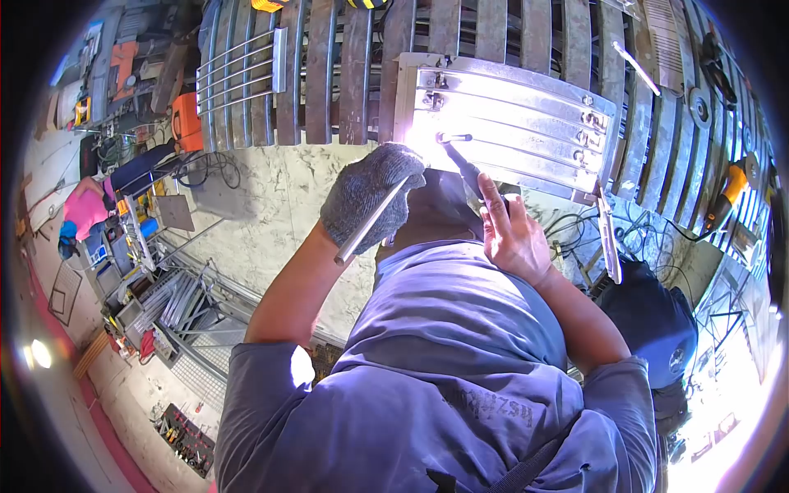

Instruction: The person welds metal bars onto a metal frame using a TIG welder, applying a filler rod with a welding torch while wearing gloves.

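Observation:
My left hand (368, 197), in a grey knit glove, is closed around a light metal tube (374, 220) that slants down toward my forearm. Bare, my right hand (514, 230) grips a dark welding torch (463, 168), its index finger stretched along the handle. The torch head lies over the near left part of a metal frame with several parallel bars (526, 123). White-violet glare washes out that corner of the frame and hides the spot under the torch. The gloved fingers are close beside the glare.
The frame rests on a slatted metal bench (353, 82). Another barred metal piece (279, 62) lies farther left on it. A yellow power tool (730, 193) and a grinding disc (699, 107) are at the right. A person in pink (86, 205) is at far left, near metal stock (177, 300).

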A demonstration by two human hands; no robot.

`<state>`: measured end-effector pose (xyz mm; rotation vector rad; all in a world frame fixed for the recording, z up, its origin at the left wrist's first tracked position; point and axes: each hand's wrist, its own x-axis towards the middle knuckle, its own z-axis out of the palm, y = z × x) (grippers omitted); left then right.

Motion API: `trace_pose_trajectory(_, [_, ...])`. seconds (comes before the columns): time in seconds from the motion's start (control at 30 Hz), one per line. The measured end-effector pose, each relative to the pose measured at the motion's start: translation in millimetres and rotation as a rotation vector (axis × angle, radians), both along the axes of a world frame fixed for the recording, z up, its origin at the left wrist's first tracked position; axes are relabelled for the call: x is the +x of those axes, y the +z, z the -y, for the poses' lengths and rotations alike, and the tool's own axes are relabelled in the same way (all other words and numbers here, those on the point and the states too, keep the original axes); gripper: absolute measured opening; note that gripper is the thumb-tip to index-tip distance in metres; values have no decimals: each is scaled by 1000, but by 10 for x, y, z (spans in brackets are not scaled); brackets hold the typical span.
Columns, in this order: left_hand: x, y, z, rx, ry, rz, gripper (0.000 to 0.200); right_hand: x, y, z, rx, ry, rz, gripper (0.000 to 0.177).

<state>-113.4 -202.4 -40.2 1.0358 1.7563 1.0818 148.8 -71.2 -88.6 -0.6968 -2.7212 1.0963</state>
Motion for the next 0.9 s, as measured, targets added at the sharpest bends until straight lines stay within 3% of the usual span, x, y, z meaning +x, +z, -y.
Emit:
trace_pose_trajectory(0.23, [-37,79,-69,52,-165,-469,46,14,-13,-4,30,7,44,85])
trace_pose_trajectory(0.33, [13,60,-109,43,-12,-105,46,16,-11,-8,16,-19,16,83])
trace_pose_trajectory(0.37, [-24,129,-106,-16,-208,-545,46,16,-20,-26,15,-36,-4,82])
trace_pose_trajectory(0.53, [-64,55,-94,125,-183,-533,48,130,-50,-74,26,-88,-130,84])
trace_pose_trajectory(0.9, [-71,98,-114,63,-209,-578,44,180,-77,-155,-20,-97,-122,83])
